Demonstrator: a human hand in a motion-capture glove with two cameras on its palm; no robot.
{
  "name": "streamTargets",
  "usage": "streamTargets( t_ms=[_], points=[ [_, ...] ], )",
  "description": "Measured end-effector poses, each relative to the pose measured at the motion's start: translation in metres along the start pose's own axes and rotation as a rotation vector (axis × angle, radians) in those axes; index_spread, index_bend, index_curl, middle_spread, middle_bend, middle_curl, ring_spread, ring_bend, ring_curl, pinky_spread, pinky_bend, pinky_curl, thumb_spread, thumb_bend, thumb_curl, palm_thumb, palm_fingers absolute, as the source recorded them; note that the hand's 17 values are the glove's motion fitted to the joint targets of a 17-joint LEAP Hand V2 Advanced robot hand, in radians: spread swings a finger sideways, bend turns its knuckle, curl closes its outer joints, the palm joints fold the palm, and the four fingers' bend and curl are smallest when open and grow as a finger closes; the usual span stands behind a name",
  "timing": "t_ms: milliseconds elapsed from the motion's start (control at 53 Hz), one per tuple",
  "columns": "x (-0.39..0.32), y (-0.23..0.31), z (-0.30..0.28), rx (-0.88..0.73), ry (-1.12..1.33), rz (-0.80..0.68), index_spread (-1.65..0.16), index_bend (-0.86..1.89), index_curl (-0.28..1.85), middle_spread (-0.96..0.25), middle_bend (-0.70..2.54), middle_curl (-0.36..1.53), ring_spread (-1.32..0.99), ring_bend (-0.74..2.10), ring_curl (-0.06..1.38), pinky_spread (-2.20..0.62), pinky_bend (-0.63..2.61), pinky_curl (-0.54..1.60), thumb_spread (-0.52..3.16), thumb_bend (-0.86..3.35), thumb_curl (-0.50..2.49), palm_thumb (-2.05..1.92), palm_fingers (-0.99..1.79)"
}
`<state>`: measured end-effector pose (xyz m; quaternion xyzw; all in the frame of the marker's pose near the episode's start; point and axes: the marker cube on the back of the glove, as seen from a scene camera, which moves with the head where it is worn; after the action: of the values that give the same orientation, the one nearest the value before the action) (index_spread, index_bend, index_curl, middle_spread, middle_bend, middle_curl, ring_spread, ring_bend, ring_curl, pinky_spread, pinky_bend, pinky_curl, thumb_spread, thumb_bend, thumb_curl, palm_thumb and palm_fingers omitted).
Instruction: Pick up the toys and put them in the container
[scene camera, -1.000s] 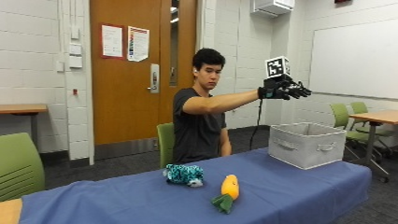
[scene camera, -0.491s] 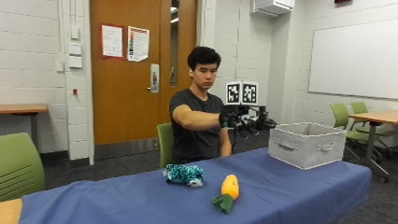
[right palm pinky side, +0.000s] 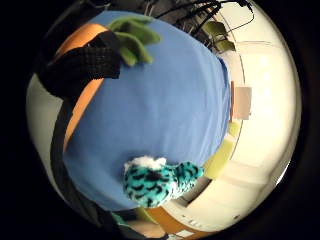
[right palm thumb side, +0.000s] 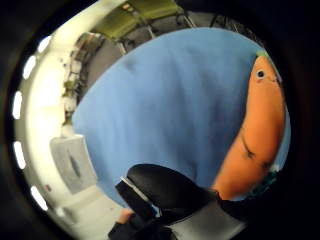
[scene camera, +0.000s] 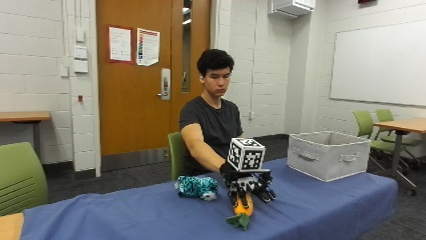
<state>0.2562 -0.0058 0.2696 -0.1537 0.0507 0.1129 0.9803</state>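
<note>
Since a moment ago the gloved right hand (scene camera: 247, 186) has dropped from chest height onto the orange plush carrot with green felt leaves (scene camera: 241, 207) lying on the blue-clothed desk (scene camera: 319, 210). Its fingers seem to be curling over the carrot, though whether they have closed I cannot tell. Just beside the carrot lies a teal, black-spotted plush toy (scene camera: 197, 187); well beyond it, the grey fabric container (scene camera: 327, 155). Grasping comes next, then lifting. No writing is legible.

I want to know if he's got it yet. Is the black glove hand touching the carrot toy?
Cannot tell. In the outside view the right hand sits right over the carrot toy, hiding where they'd meet. Neither palm view plainly shows contact or a gap.
</note>
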Motion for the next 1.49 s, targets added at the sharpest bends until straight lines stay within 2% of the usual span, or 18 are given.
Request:
streamTargets(
  t_ms=[189, 208, 321, 396, 491, 566, 698, 868, 1000, 1113, 1246, 1491],
  points=[
    [0.017, 0.012, 0.027, -0.061, 0.023, 0.035, -0.37, 0.13, 0.29, -0.26, 0.15, 0.34, -0.02, 0.60, 0.27, -0.03, 1.23, 0.37, 0.82, -0.12, 0.17, -0.16, -0.15],
    [0.020, 0.013, 0.028, -0.067, 0.020, 0.043, -0.37, 0.17, 0.30, -0.26, 0.16, 0.34, -0.01, 0.51, 0.24, -0.03, 1.23, 0.37, 0.80, -0.12, 0.17, -0.17, -0.19],
    [0.039, 0.019, 0.034, -0.119, -0.014, 0.081, -0.38, 0.21, 0.33, -0.24, 0.09, 0.31, 0.01, 0.37, 0.21, -0.03, 1.22, 0.36, 0.77, -0.13, 0.17, -0.17, -0.18],
    [0.045, 0.023, 0.035, -0.115, -0.036, 0.076, -0.39, 0.23, 0.34, -0.23, 0.04, 0.26, 0.02, 0.36, 0.21, -0.03, 1.22, 0.36, 0.75, -0.13, 0.17, -0.18, -0.16],
    [0.049, 0.025, 0.035, -0.049, -0.025, 0.062, -0.41, 0.33, 0.38, -0.21, -0.01, 0.19, 0.01, 0.55, 0.25, -0.05, 1.14, 0.34, 0.74, -0.12, 0.18, -0.16, -0.08],
    [0.049, 0.027, 0.034, 0.016, 0.003, 0.054, -0.42, 0.57, 0.47, -0.23, 0.00, 0.15, -0.02, 0.62, 0.27, -0.08, 1.06, 0.32, 0.76, -0.09, 0.18, -0.12, 0.00],
    [0.050, 0.025, 0.027, 0.108, 0.018, 0.034, -0.41, 0.83, 0.58, -0.30, 0.19, 0.17, -0.11, 0.70, 0.28, -0.17, 1.00, 0.29, 0.82, -0.06, 0.20, -0.05, 0.29],
    [0.047, 0.023, 0.014, 0.207, -0.116, 0.006, -0.40, 0.77, 0.66, -0.40, 0.37, 0.25, -0.28, 0.92, 0.33, -0.34, 1.05, 0.30, 0.97, 0.06, 0.25, 0.14, 0.83],
    [0.043, 0.015, 0.008, 0.201, -0.162, 0.008, -0.41, 0.67, 0.74, -0.45, 0.51, 0.32, -0.36, 1.06, 0.38, -0.43, 1.01, 0.31, 1.11, 0.25, 0.33, 0.47, 1.04],
    [0.034, 0.013, 0.003, 0.140, -0.187, -0.010, -0.42, 0.60, 0.82, -0.46, 0.58, 0.38, -0.37, 1.19, 0.44, -0.45, 1.01, 0.35, 1.00, 0.28, 0.42, 0.60, 1.13],
    [0.012, 0.021, -0.029, 0.145, -0.209, -0.052, -0.44, 0.61, 0.94, -0.47, 0.70, 0.45, -0.37, 1.23, 0.47, -0.45, 0.99, 0.37, 0.83, 0.31, 0.51, 0.69, 1.16],
    [-0.044, 0.040, -0.160, 0.302, -0.171, -0.140, -0.46, 0.68, 1.14, -0.45, 0.81, 0.57, -0.37, 1.28, 0.49, -0.45, 1.01, 0.41, 0.60, 0.30, 0.64, 0.70, 1.14]
  ],
)
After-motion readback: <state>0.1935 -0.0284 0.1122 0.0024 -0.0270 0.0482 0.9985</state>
